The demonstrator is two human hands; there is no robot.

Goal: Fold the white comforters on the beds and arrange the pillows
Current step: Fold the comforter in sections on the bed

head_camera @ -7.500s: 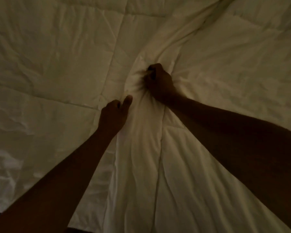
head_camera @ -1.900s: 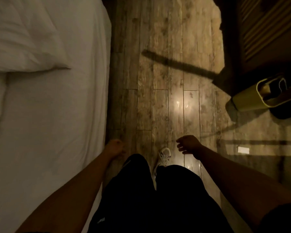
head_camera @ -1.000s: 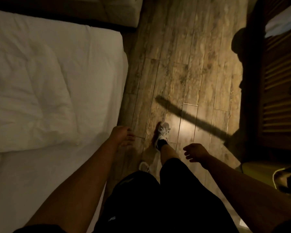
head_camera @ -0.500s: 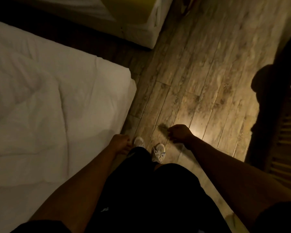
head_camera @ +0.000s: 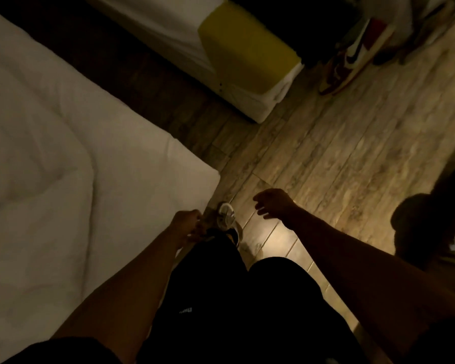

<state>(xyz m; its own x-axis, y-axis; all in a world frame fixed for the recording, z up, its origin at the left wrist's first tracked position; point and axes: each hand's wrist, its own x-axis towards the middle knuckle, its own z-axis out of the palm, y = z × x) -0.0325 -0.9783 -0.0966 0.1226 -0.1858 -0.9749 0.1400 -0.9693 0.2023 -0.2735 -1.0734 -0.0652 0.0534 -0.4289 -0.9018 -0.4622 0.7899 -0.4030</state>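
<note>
A white comforter (head_camera: 37,164) lies folded on the near bed (head_camera: 147,164) at the left, its rounded edge set back from the bed's corner. I stand on the floor at that corner. My left hand (head_camera: 188,227) hangs beside the mattress edge with fingers loosely curled and nothing in it. My right hand (head_camera: 273,203) hovers over the floor, fingers apart and empty. A second bed (head_camera: 184,40) with a yellow cover (head_camera: 244,48) at its end stands at the top. No pillow is in view.
Wooden plank floor (head_camera: 339,153) stretches to the right. A red and white sneaker (head_camera: 352,59) lies near the second bed's end. A dark gap (head_camera: 132,67) separates the two beds. Dark furniture (head_camera: 441,219) stands at the right edge. My white shoe (head_camera: 226,216) shows between my hands.
I have walked along the bed to its corner; the view has turned toward the second bed and the sneaker. My right hand's fingers have spread. Both hands stay empty.
</note>
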